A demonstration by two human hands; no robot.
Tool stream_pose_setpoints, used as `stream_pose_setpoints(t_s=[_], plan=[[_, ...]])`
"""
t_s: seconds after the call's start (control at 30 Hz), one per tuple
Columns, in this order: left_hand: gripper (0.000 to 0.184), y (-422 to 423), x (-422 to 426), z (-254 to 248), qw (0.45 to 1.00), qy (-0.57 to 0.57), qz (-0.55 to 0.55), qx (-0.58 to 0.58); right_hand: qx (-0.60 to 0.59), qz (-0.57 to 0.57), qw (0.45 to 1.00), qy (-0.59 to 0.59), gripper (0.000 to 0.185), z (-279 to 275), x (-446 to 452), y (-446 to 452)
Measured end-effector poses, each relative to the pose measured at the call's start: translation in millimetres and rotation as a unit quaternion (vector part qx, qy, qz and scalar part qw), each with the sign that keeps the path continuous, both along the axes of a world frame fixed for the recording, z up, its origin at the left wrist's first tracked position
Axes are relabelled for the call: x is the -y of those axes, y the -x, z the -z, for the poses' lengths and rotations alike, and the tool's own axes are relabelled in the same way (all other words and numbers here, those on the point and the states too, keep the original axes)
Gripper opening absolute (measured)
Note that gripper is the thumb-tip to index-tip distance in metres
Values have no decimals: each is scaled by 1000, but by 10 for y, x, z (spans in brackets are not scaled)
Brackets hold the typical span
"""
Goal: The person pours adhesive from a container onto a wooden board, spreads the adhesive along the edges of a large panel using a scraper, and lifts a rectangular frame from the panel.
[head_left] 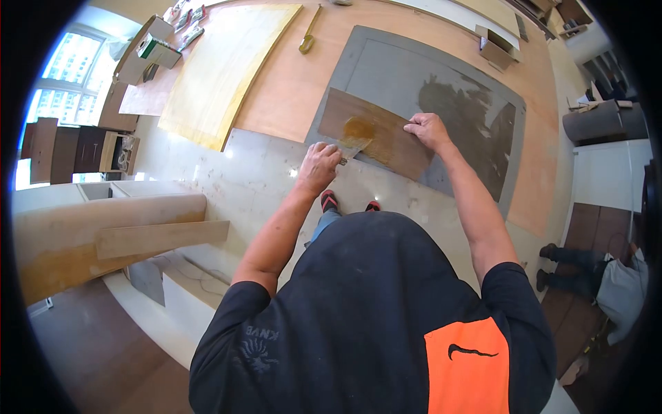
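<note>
My left hand (318, 168) is closed around the handle of a scraper (354, 148). Its blade rests in a patch of amber glue (358, 129) on a thin brown wood-grain board (407, 157). At the board's right end, my right hand (429, 131) pinches the upper edge between thumb and fingers. Beneath the board lies a large grey panel (386, 56), with dark patches of what looks like a wet coating on its right half. The near edge of the board reaches past the panel's front edge. Most of the scraper's handle is hidden in my fingers.
A yellowish wood sheet (231, 69) and a tape measure (305, 45) lie on the bench to the left. A small open cardboard box (496, 50) stands at the back right. A person (607, 276) is at the far right. A plank (162, 239) juts out at left.
</note>
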State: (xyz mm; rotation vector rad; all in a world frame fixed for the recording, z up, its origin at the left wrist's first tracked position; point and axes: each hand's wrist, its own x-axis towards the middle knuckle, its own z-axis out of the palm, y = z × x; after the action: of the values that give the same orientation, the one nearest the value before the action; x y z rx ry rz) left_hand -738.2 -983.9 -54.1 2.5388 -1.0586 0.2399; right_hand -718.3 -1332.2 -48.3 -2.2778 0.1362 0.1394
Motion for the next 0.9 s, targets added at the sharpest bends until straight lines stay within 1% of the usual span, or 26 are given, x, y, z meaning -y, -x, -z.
stream_pose_setpoints(t_s=[0.17, 0.33, 0.4, 0.53, 0.63, 0.8, 0.9], plan=[[31, 45, -109, 163, 1000, 3, -22, 22, -20, 23, 999, 8, 23, 94, 137, 12], [36, 64, -77, 257, 996, 7, -59, 61, -17, 38, 999, 5, 23, 25, 223, 87], [38, 49, -70, 366, 997, -6, -60, 47, -2, 57, 998, 4, 22, 6, 257, 169], [42, 92, -126, 561, 998, -32, -46, 4, -16, 116, 991, -70, 18, 143, 324, 349], [44, 118, -201, 548, 998, -51, -36, -10, -19, 147, 983, -108, 19, 217, 330, 522], [43, 151, -297, 482, 999, -27, -24, -6, -17, 174, 974, -142, 18, 228, 290, 679], [41, 114, -342, 456, 1000, -16, -15, -3, 1, 171, 977, -131, 17, 242, 300, 697]])
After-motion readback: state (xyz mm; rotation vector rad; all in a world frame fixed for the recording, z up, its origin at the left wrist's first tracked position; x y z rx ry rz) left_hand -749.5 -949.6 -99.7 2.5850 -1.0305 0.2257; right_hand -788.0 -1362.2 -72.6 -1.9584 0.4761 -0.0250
